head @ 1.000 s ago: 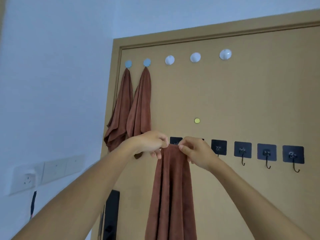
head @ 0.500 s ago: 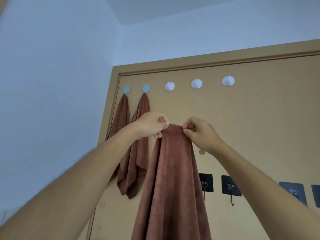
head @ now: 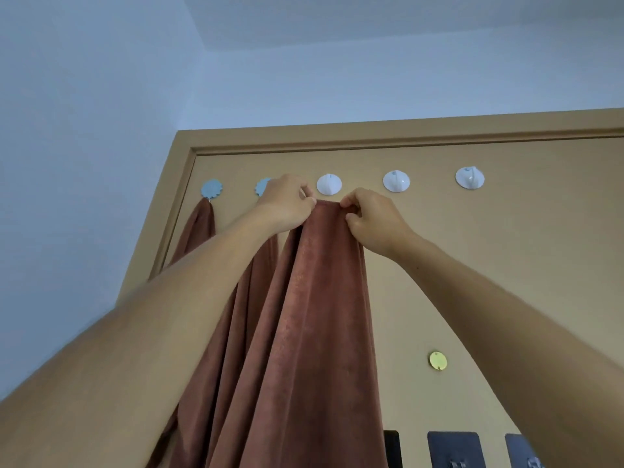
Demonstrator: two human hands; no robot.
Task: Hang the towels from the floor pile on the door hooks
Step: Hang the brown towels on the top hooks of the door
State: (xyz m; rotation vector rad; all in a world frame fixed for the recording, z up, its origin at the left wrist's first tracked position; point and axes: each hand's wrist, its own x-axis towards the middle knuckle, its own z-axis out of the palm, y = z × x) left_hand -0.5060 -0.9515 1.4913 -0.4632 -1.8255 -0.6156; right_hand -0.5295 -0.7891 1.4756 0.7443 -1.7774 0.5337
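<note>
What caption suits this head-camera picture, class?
Both hands, left hand and right hand, lift a brown towel to a white hook on the door.

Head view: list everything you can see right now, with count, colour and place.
held towel: one, rust brown, top edge pinched just below the third top hook, hanging down the middle.
hung towels: two, rust brown, on the two leftmost top hooks, the second largely hidden by the left arm.
scalloped hooks: two, pale blue, top left of door.
round hooks: three, white, top row to the right.
yellow disc: one, mid door.
black hook plates: three partly seen, bottom edge.
door: one, tan.
left hand, right hand: pinch the towel's top edge.
</note>
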